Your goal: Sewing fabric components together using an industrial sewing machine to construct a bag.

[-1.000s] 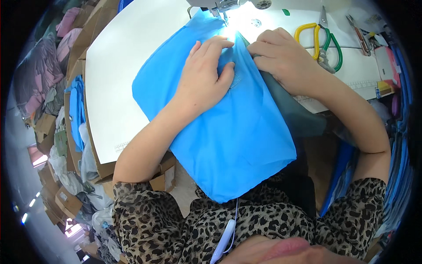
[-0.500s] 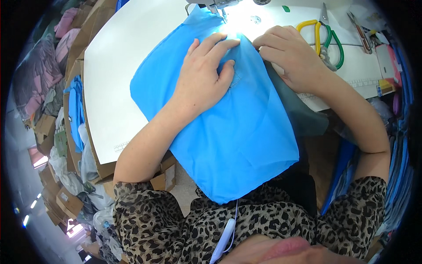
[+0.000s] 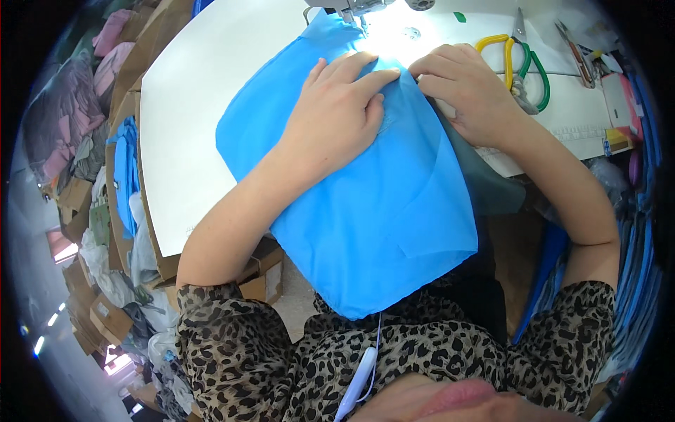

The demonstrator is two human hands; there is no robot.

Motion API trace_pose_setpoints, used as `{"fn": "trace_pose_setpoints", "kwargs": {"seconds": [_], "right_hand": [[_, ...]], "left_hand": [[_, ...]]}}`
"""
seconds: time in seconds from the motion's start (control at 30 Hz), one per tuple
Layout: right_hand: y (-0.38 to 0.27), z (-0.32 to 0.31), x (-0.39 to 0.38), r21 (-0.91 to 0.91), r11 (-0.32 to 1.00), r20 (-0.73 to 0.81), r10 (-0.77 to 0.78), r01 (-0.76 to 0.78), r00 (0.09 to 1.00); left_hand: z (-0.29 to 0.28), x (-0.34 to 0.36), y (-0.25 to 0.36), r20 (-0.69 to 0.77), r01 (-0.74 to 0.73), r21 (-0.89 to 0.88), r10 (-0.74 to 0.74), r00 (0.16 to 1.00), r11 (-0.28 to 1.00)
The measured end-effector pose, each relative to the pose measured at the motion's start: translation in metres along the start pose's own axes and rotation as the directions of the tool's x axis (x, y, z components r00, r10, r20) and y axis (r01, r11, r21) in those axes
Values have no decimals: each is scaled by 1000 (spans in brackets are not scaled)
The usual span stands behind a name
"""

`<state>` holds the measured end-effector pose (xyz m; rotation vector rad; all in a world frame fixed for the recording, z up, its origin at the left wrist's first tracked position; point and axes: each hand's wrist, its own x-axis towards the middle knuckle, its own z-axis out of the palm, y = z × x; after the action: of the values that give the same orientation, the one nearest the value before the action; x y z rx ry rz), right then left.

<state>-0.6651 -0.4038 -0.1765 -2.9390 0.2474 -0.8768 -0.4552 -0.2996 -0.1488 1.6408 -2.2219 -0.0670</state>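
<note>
A blue piece of fabric (image 3: pixel 394 211) runs from under the needle area of a sewing machine (image 3: pixel 358 7) down over the table's near edge to my lap. My left hand (image 3: pixel 337 109) lies on its upper part, fingers spread and pressing it down. At the fabric's right edge, close to the lit needle area, my right hand (image 3: pixel 467 91) pinches with bent fingers; the fingertips are partly hidden by glare and by the hand. Beneath my right wrist a dark grey-green cloth (image 3: pixel 489 186) hangs off the table.
Scissors with yellow and green handles (image 3: pixel 540 77) rest right of my right hand, near a slim metal tool (image 3: pixel 578 55). The white table (image 3: pixel 183 141) extends left, bordered by cardboard (image 3: pixel 133 105). Bagged pink fabric (image 3: pixel 67 119) is piled far left. Stacked blue fabric (image 3: pixel 633 281) stands at right.
The fabric's top has shifted slightly right at the needle area. My left hand has slid slightly right along with it; my right hand keeps its pinch near the edge.
</note>
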Motion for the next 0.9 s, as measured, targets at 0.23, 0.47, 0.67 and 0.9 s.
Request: {"fn": "trace_pose_setpoints", "kwargs": {"seconds": [0.23, 0.47, 0.67, 0.9], "right_hand": [[-2, 3, 2, 47, 999, -37, 24, -23, 999], [-1, 2, 2, 65, 998, -38, 26, -24, 999], [0, 3, 1, 37, 999, -15, 36, -35, 999], [-2, 1, 3, 53, 998, -15, 25, -25, 1000]], "left_hand": [[1, 1, -1, 28, -6, 49, 5, 1000, 999], [4, 1, -2, -18, -9, 1, 9, 1000, 1000], [0, 4, -1, 21, -9, -14, 9, 1000, 1000], [-4, 5, -2, 31, -49, 65, 48, 998, 997]]}}
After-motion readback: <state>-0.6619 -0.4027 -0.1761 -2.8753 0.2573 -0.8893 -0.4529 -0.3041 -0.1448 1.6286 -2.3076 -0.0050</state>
